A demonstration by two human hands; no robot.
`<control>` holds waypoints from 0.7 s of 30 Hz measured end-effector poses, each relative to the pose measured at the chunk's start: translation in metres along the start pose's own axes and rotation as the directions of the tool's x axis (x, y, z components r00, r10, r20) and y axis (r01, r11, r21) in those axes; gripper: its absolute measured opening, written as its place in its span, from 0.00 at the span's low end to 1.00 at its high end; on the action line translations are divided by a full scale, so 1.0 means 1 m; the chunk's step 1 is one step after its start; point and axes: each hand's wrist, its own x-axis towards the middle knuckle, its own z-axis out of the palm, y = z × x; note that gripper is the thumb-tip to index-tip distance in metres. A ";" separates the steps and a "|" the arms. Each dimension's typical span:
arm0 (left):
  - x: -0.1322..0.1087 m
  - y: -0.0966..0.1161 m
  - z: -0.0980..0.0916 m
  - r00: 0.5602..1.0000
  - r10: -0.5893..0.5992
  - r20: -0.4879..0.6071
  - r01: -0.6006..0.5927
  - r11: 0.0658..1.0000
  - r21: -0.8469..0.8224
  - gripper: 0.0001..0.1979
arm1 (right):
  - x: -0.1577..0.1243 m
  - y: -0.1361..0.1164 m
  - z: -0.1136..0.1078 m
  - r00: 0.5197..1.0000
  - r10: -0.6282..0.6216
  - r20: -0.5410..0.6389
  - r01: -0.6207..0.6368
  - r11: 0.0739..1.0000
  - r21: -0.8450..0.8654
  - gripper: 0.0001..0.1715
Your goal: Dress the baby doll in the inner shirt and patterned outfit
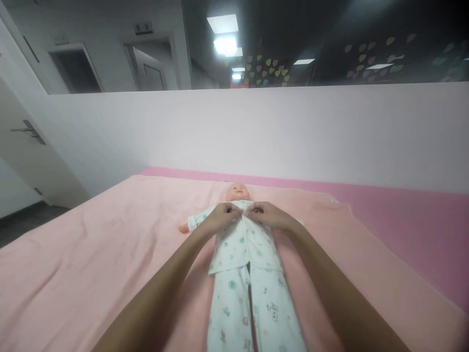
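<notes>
Where left hand (221,215) meets right hand (266,215), the doll's shirt (240,244) sits pinched.

doll (238,191): smooth plastic | pyjamas (244,274): soft printed cloth | blanket (91,254): matt pink fleecy cloth

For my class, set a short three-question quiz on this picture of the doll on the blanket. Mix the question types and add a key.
1. True or false: the doll lies face down on the pink blanket.
2. Where do the left hand and right hand pinch the pyjama top? A) at the hem B) at the neck opening C) at a sleeve
3. Fill in: one bare doll hand shows on the picture's ____ side.
Key: 1 false; 2 B; 3 left.
</notes>
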 end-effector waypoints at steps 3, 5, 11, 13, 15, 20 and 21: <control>-0.004 0.003 -0.002 0.999 -0.023 0.030 0.025 0.998 -0.049 0.18 | 0.001 0.002 0.000 1.000 0.005 0.006 -0.005 1.000 0.008 0.17; -0.005 0.004 -0.002 0.999 -0.030 0.034 0.032 0.997 -0.063 0.19 | 0.000 0.002 0.000 1.000 0.018 0.001 -0.018 1.000 0.013 0.17; -0.004 0.003 -0.001 1.000 -0.008 0.016 0.009 0.999 -0.041 0.17 | -0.002 -0.001 0.002 0.999 0.018 -0.045 -0.020 0.999 -0.035 0.14; -0.003 0.002 -0.001 1.000 0.006 0.030 -0.004 0.999 -0.047 0.17 | -0.003 0.000 0.000 1.000 0.018 -0.019 -0.018 1.000 0.008 0.14; -0.003 0.001 -0.002 0.999 0.013 0.035 -0.011 0.999 -0.052 0.17 | -0.003 0.003 -0.002 1.000 0.011 0.011 -0.012 0.998 0.062 0.15; -0.003 0.001 -0.002 1.000 0.001 0.030 0.000 0.999 -0.049 0.17 | -0.004 0.005 -0.003 1.000 -0.007 0.028 0.006 0.998 0.060 0.16; -0.003 0.002 -0.002 0.999 0.000 0.032 0.001 0.999 -0.050 0.18 | -0.004 0.005 -0.003 1.000 -0.005 0.028 0.003 0.999 0.053 0.16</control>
